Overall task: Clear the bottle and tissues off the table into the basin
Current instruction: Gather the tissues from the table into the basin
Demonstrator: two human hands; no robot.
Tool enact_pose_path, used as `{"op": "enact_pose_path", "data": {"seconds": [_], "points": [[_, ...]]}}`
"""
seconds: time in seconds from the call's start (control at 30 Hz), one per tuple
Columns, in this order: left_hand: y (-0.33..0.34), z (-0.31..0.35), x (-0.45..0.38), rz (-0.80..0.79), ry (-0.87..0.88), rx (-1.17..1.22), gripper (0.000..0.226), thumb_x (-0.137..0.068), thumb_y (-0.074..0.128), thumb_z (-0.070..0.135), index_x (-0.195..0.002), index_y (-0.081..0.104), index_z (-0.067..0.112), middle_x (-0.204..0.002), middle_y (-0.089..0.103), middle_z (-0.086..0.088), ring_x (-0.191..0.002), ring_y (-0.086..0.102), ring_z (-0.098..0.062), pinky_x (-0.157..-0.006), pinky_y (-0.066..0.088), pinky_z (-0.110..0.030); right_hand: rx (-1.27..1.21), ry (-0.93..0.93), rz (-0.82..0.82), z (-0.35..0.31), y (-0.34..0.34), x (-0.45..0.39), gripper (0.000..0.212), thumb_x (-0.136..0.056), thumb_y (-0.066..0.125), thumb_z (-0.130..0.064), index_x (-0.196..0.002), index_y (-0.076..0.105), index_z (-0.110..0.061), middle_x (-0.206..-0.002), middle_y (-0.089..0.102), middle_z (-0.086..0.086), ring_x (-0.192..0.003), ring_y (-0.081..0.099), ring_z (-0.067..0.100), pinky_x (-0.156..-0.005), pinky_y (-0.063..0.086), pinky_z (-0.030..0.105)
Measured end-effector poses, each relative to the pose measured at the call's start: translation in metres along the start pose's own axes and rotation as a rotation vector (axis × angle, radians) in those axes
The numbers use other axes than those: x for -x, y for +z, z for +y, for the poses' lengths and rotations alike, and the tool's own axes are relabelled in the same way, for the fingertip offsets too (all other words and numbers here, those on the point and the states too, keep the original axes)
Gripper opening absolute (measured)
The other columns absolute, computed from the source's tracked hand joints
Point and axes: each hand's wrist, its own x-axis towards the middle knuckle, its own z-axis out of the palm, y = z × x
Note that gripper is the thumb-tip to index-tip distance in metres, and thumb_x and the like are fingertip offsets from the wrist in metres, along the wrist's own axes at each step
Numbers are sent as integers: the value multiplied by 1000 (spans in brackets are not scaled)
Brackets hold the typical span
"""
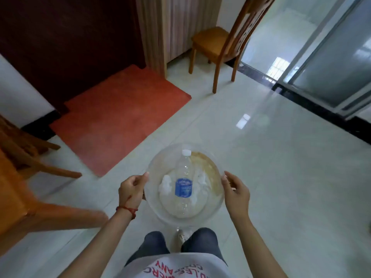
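a clear plastic basin (216, 207) is held in the lower middle of the frame, out in front of the person's knees and above the pale tiled floor (281, 177). the left hand (131, 189) grips the basin's left rim, thumb hooked over the top edge and the other fingers curled down round the outside. the right hand (236, 192) holds the opposite rim, thumb lying up along the edge and the fingers wrapped behind the wall, mostly hidden by the back of the hand. so the basin sits squarely between the two hands, touching both.

inside it lies the bottle (183, 187), a clear one with a blue label, on its side with its white cap (186, 152) pointing to the top of the frame, away from the person. it runs down the middle of the basin, about halfway between the hands and touching neither. crumpled white tissues (165, 184) lie under and on both sides of it. a tan patch shows on the basin's upper right wall; what it is i cannot tell.

a red string bracelet (128, 209) circles the left wrist. a wooden table (12, 197) fills the left edge, a red mat (120, 117) lies in the left middle, and a wooden chair (218, 43) stands at the top centre.
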Motion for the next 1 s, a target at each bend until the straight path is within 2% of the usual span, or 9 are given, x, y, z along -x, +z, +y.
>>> {"op": "enact_pose_path", "data": {"seconds": [0.07,0.2,0.37,0.43,0.57,0.63,0.77,0.9,1.0], "points": [[4,6,-7,49,-27,20,36,-85,60,34,-86,66,-1,-85,70,-17,-77,65,-32,-67,59,-42,18,-32,-74,-9,6,-26,23,-87,59,-17,-108,65,-9,-97,66,2,-75,57,-17,-65,43,0],[2,15,-23,153,-68,53,36,-85,59,34,-85,66,-2,-80,69,-14,-73,64,-30,-64,58,-39,41,-69,-173,-29,35,-65,22,-87,60,-17,-106,66,-9,-95,67,2,-73,57,-16,-64,43,0],[-12,26,-57,282,-109,92,37,-85,59,32,-81,63,-5,-70,63,-12,-66,59,-26,-58,54,-32,70,-113,-299,-53,87,-102,23,-87,60,-17,-107,66,-9,-96,67,4,-78,60,2,-65,44,1],[-19,30,-76,322,-121,116,37,-85,59,32,-81,63,-5,-70,63,-13,-65,58,-25,-58,53,-31,71,-123,-333,-64,110,-118,23,-87,59,-17,-108,65,-9,-96,67,3,-79,59,3,-65,44,0],[-33,39,-119,375,-154,199,38,-84,62,34,-77,63,-3,-70,64,-15,-68,60,-29,-60,53,-34,74,-137,-399,-92,157,-148,23,-88,59,-19,-109,65,-12,-96,66,1,-81,59,3,-65,47,7],[-41,44,-138,405,-170,219,39,-83,62,37,-78,64,-2,-75,66,-21,-70,61,-32,-61,54,-36,80,-151,-427,-107,179,-163,22,-88,59,-18,-108,65,-12,-94,66,0,-79,58,2,-64,45,4],[-59,58,-172,475,-179,224,45,-81,63,40,-79,63,-5,-82,68,-29,-76,64,-42,-70,57,-49,100,-180,-472,-136,221,-186,21,-88,58,-19,-108,65,-13,-89,64,-1,-78,58,2,-63,42,-1],[-76,74,-197,543,-182,256,44,-83,63,33,-80,59,-11,-71,62,-21,-67,59,-31,-71,56,-50,136,-194,-555,-156,261,-203,22,-89,57,-22,-108,65,-15,-89,67,0,-77,59,2,-61,43,0],[-84,79,-210,593,-201,309,53,-75,65,42,-77,58,-11,-67,60,-16,-61,57,-29,-69,55,-46,147,-227,-593,-171,287,-213,19,-88,58,-19,-104,67,-13,-86,67,2,-69,58,0,-60,41,0]]}}
